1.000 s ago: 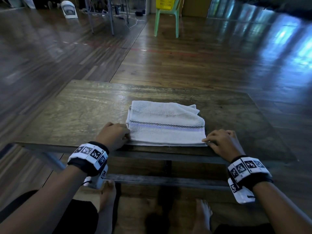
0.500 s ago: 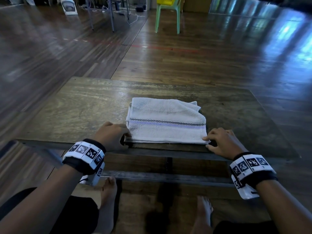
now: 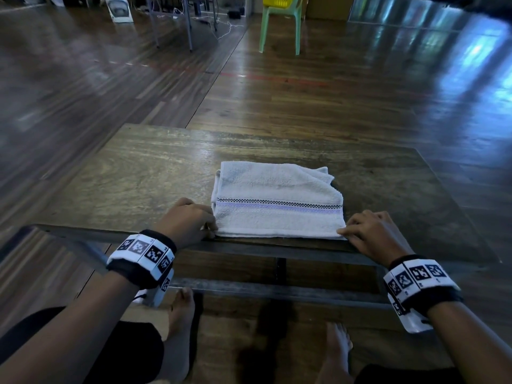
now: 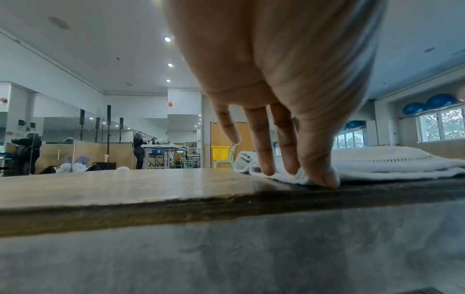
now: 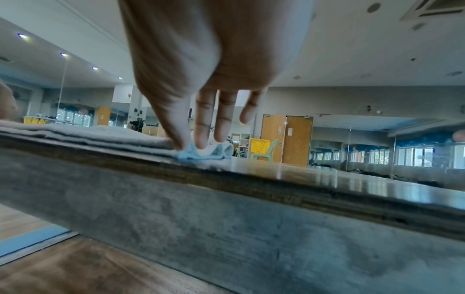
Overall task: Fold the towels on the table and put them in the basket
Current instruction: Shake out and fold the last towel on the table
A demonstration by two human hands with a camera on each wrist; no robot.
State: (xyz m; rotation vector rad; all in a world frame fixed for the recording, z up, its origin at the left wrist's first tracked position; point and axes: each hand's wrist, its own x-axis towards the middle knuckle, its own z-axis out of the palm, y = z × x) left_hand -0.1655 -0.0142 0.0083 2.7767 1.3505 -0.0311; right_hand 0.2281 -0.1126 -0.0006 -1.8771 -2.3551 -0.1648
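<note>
A white folded towel (image 3: 277,200) with a checked and lilac stripe lies on the wooden table (image 3: 138,184), close to its front edge. My left hand (image 3: 210,228) pinches the towel's near left corner (image 4: 299,177) between thumb and fingers (image 4: 266,169). My right hand (image 3: 343,232) pinches the near right corner (image 5: 191,152) the same way. Both wrists hang just off the table's front edge. The yellow basket (image 3: 278,0) stands on a green chair (image 3: 279,26) far across the floor, also seen as the basket (image 4: 220,153) and the basket (image 5: 260,146).
The table's metal frame (image 3: 277,292) runs below the front edge, with my bare feet (image 3: 180,309) under it. Wooden floor lies between the table and the chair. A table frame with cables (image 3: 171,20) and a white device (image 3: 119,9) stand at the far left.
Both hands stay at the towel's near corners. Only the head view has shifted a little.
</note>
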